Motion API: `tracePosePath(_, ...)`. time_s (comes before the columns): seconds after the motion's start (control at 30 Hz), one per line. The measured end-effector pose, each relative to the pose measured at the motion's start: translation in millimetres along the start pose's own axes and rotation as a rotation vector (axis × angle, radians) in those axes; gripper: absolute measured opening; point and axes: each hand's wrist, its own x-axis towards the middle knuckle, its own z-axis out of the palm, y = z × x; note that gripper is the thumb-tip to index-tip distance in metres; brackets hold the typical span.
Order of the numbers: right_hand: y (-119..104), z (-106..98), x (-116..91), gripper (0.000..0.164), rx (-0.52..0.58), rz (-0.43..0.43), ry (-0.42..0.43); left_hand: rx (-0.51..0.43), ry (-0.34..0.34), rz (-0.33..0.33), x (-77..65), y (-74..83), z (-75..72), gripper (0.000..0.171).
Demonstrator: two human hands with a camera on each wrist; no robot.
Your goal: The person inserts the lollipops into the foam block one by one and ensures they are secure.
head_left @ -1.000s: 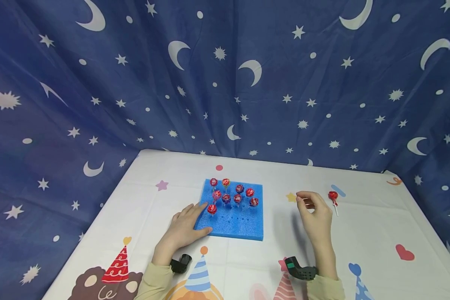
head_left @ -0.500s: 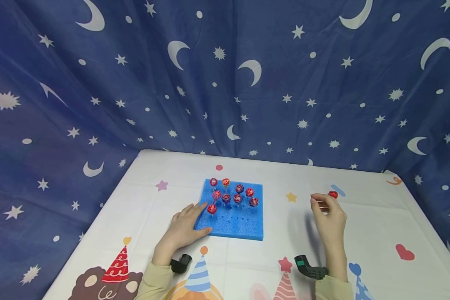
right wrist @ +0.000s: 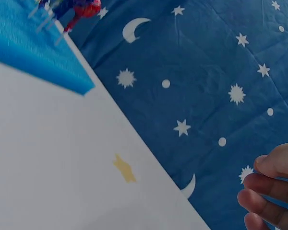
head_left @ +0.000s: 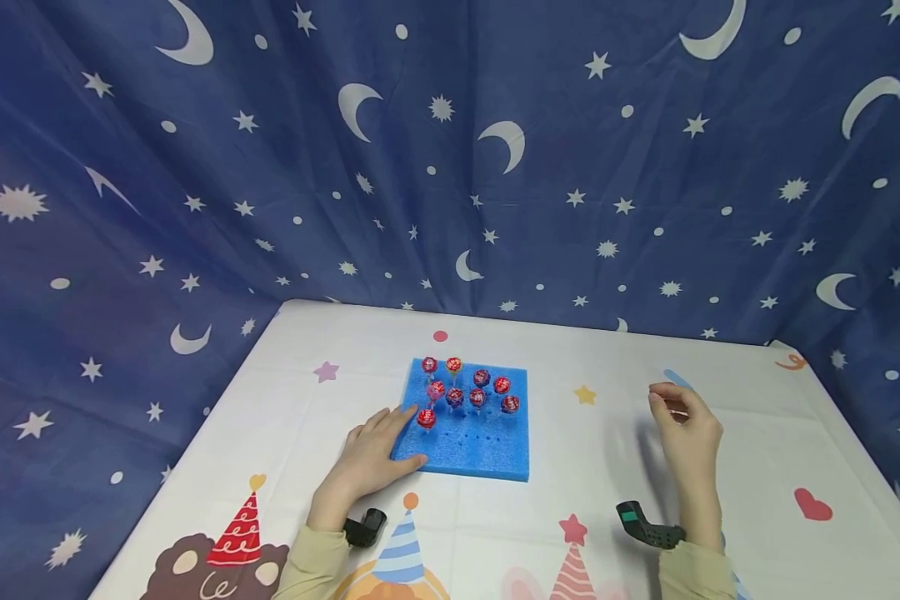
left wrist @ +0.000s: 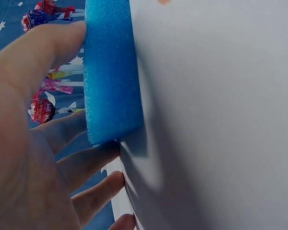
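Note:
A blue foam block [head_left: 487,457] lies on the table with several wrapped lollipops [head_left: 477,397] standing in its back and left parts. My left hand [head_left: 369,457] rests spread at the block's left front corner. In the left wrist view the thumb [left wrist: 69,40] lies along the foam's upper edge and the other fingers reach around its end. Well to the right of the block, my right hand [head_left: 686,433] is above the table, fingers loosely bent and thumb close to the index finger, with nothing visible between them. The loose red lollipop seen earlier is hidden behind this hand.
A white cloth with party prints, such as a red heart [head_left: 813,505] and a yellow star [head_left: 585,395], covers the table. Behind the table's back edge hangs a dark blue curtain [head_left: 570,125] with moons and stars. Small holes [head_left: 487,437] show in the foam's front part.
My right hand has moved steadily to the right, over the spot where the loose lollipop lay, and now covers it. The left hand stays on the foam block.

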Motion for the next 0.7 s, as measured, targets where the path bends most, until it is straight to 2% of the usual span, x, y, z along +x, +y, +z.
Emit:
tracePosePath(0.2, 7, -7, 13, 0.014, -0.036, 0.012, -0.013, -0.002, 0.004, 0.007, -0.1, -0.8, 0.1, 0.076)
tracePosePath(0.43, 10, -14, 25, 0.020, -0.125, 0.049, -0.076, -0.004, 0.008, 0.007, -0.3, -0.9, -0.4, 0.075)
tracePosePath(0.7, 21, -23, 39, 0.026, -0.243, 0.001, -0.163, -0.008, 0.003, 0.002, -0.3, 0.2, -0.4, 0.076)
